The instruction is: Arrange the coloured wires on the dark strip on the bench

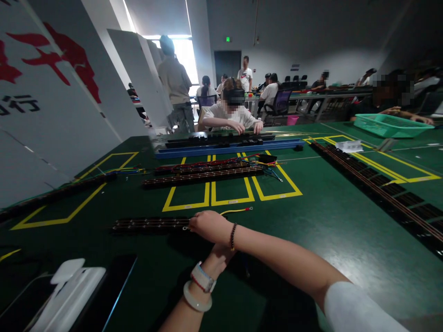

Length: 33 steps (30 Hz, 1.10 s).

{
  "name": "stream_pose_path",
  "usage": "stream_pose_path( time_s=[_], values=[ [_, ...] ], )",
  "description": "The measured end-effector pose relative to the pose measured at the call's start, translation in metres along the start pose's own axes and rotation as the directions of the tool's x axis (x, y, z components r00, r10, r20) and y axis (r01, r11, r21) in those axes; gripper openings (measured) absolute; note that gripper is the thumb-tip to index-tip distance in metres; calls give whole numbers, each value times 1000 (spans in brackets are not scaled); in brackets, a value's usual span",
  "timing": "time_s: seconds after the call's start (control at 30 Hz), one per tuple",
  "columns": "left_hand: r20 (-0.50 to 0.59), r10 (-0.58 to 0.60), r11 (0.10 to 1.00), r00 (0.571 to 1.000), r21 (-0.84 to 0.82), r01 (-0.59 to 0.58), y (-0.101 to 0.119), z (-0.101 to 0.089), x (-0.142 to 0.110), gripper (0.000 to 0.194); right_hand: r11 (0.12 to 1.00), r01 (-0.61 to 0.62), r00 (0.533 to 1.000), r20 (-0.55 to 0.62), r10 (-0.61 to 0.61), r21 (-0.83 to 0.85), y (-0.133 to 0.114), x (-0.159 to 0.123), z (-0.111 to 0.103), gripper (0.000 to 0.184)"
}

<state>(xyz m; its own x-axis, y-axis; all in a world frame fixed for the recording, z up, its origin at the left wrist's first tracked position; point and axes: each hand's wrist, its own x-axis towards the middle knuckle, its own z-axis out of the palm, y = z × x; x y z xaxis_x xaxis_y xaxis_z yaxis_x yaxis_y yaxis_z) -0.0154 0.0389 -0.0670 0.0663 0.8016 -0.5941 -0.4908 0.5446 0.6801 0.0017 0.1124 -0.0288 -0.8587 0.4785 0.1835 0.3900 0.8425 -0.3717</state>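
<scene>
My right hand [212, 226], with a beaded bracelet on its wrist, is closed over the right end of a long black strip [148, 224] that has pale metallic marks along it. A ring terminal [185, 228] pokes out at its fingertips; the wire behind it is hidden in the hand. Beyond the knuckles, a yellow wire [235, 211] with a red-sleeved ring terminal runs out to the right. My arms cross. My left hand [221, 256], wearing a watch and a pale bangle, is under the right wrist, its fingers hidden.
More black strips with wires [204, 177] lie ahead across yellow tape outlines. Blue rails [228, 148] stretch behind them, near a co-worker's hands [247, 127]. A long strip [374, 189] and a green basket [391, 125] are at right; a white device [74, 295] sits at lower left.
</scene>
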Motion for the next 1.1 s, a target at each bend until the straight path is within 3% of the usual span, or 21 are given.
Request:
stream_pose_path(
  time_s=[0.07, 0.17, 0.23, 0.33, 0.47, 0.57, 0.67, 0.77, 0.93, 1.1],
  values=[
    [-6, 8, 1000, 1000, -13, -8, 0, 1, -1, 16, 998, -14, 1000, 16, 13, 60, 3, 1, 2, 21],
    [65, 1, 999, 998, 35, -3, -1, 7, -1, 9, 959, -51, 986, -138, 93, 280, 19, -17, -19, 28],
    [103, -14, 996, 995, 88, 5, 0, 11, -1, 17, 922, -100, 940, -269, 211, 374, 37, -38, -38, 27],
    [106, -24, 988, 994, 156, 7, 1, 14, -2, 22, 886, -216, 875, -321, 362, 409, 72, -73, -47, 27],
    [80, -28, 978, 996, 206, 11, 2, 15, -3, 22, 895, -309, 850, -329, 412, 322, 109, -111, -18, 18],
    [45, -76, 961, 996, 270, 61, 3, 15, -5, 25, 929, -293, 865, -352, 358, 225, 123, -127, 9, 20],
    [22, -95, 920, 995, 383, 79, 6, 14, -7, 30, 949, -270, 891, -332, 311, 164, 129, -132, 23, 23],
    [1, -121, 840, 993, 533, 101, 11, 11, -11, 33, 954, -258, 907, -302, 294, 155, 132, -132, 26, 21],
    [-84, -153, 595, 985, 788, 159, 27, -4, -14, 45, 957, -260, 906, -308, 289, 132, 131, -131, 25, 17],
    [-173, -147, 395, 974, 892, 218, 40, -24, -1, 66, 959, -265, 910, -303, 285, 104, 130, -128, 24, 19]
  ],
)
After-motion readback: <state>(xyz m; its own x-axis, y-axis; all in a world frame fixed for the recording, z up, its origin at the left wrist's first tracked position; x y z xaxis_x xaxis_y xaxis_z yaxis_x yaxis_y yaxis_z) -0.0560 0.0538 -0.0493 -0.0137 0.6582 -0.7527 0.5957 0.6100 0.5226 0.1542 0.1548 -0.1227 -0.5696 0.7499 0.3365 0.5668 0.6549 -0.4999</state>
